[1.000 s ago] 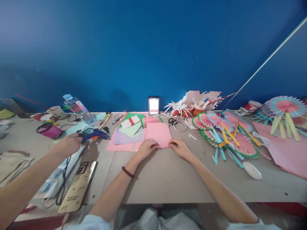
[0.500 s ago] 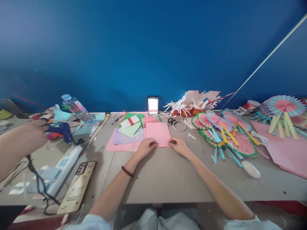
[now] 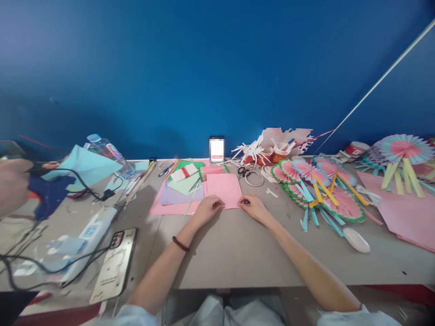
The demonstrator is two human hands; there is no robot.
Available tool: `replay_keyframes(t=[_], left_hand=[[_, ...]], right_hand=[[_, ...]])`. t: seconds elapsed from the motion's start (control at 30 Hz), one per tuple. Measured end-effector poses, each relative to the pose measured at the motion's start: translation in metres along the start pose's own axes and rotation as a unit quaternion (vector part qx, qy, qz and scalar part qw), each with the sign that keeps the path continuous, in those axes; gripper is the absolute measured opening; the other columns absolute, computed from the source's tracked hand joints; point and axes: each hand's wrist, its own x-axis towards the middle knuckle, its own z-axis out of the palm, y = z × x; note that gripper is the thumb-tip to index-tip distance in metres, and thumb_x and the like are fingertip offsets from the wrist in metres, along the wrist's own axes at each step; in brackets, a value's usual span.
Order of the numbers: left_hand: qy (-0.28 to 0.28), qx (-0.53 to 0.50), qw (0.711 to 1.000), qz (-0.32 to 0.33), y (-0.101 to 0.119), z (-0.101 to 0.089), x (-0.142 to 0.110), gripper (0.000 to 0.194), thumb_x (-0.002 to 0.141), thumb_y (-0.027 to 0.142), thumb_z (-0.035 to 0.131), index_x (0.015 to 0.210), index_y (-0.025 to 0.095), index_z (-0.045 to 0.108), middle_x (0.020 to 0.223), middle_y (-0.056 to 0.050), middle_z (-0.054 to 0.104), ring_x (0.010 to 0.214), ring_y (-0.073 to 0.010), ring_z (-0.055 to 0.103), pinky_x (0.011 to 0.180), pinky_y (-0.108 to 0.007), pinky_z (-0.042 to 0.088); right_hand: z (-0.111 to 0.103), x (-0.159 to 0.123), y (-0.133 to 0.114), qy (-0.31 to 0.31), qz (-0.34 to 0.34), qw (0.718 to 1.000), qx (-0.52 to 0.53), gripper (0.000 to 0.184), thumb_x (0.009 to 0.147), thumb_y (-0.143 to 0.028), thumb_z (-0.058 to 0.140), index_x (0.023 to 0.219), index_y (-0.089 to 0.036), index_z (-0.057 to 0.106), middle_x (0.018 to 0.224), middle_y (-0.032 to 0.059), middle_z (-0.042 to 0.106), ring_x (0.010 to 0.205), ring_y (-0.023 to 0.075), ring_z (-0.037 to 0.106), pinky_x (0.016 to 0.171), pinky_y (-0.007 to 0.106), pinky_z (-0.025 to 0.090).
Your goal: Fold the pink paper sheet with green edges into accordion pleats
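A pink paper sheet (image 3: 223, 189) lies flat on the grey table (image 3: 238, 253) in front of me. My left hand (image 3: 208, 209) rests on its near left corner with fingers curled in a pinch on the edge. At the near right corner, my right hand (image 3: 254, 207) pinches the same edge. Behind the sheet lies a pleated pink and green paper strip (image 3: 214, 170). A stack of purple, green and pink papers (image 3: 180, 190) sits just to its left.
Another person's hand (image 3: 12, 185) at far left holds a blue glue gun (image 3: 47, 194) with a trailing black cord. Nearby are a power strip (image 3: 91, 228), a phone (image 3: 113, 265), a water bottle (image 3: 108, 151), scissors (image 3: 243, 171) and several paper fans (image 3: 316, 185).
The other person's hand has carried the blue glue gun from the table's middle left out to the far left edge, dragging its cord. My hands have stayed on the pink sheet.
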Motion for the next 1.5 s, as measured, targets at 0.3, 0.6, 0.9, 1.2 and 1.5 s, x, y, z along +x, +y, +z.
replay_keyframes(t=[0.3,0.6,0.9,1.2,1.5], left_hand=[[-0.003,0.005,1.0,0.006,0.003,-0.001,0.0,0.008,0.088,0.025,0.066,0.086,0.019,0.07,0.08,-0.002,0.065,0.072,-0.0159,0.057,0.069,-0.027,0.044],[-0.006,0.018,1.0,0.013,0.0,0.0,0.0,0.006,0.087,0.021,0.065,0.087,0.018,0.07,0.079,-0.002,0.064,0.07,-0.0151,0.056,0.067,-0.026,0.044],[-0.01,0.01,1.0,0.009,0.0,0.001,-0.001,0.007,0.088,0.021,0.063,0.086,0.018,0.07,0.08,-0.002,0.064,0.072,-0.0156,0.057,0.069,-0.027,0.044],[-0.005,-0.011,1.0,0.011,-0.001,0.0,-0.002,0.009,0.088,0.024,0.062,0.088,0.018,0.069,0.081,-0.003,0.066,0.071,-0.0154,0.057,0.068,-0.027,0.045],[-0.004,0.005,1.0,0.003,-0.001,0.001,0.0,0.008,0.088,0.023,0.063,0.086,0.018,0.07,0.08,-0.003,0.066,0.072,-0.0159,0.057,0.069,-0.027,0.045]], right_hand=[[-0.002,-0.003,-0.004,-0.005,-0.014,1.0,-0.019,0.006,0.079,-0.023,0.063,0.075,-0.02,0.067,0.079,0.0035,0.072,0.083,0.0195,0.06,0.08,0.033,0.046],[0.002,-0.006,-0.006,0.028,0.032,0.996,-0.073,0.005,0.078,-0.023,0.067,0.081,-0.02,0.063,0.089,0.0044,0.068,0.091,0.0222,0.056,0.091,0.038,0.038],[0.002,-0.014,-0.008,0.071,0.06,0.973,-0.212,0.016,0.082,-0.031,0.068,0.095,-0.022,0.064,0.105,0.0048,0.062,0.101,0.024,0.053,0.088,0.035,0.037],[0.011,-0.025,-0.014,0.001,-0.157,0.961,-0.225,0.02,0.09,-0.007,0.052,0.092,-0.017,0.07,0.095,0.0062,0.069,0.092,0.0185,0.061,0.084,0.029,0.047],[0.007,-0.044,-0.042,-0.051,-0.132,0.912,-0.385,0.027,0.092,-0.011,0.053,0.112,-0.015,0.07,0.102,0.0096,0.073,0.095,0.0194,0.066,0.083,0.029,0.048]])
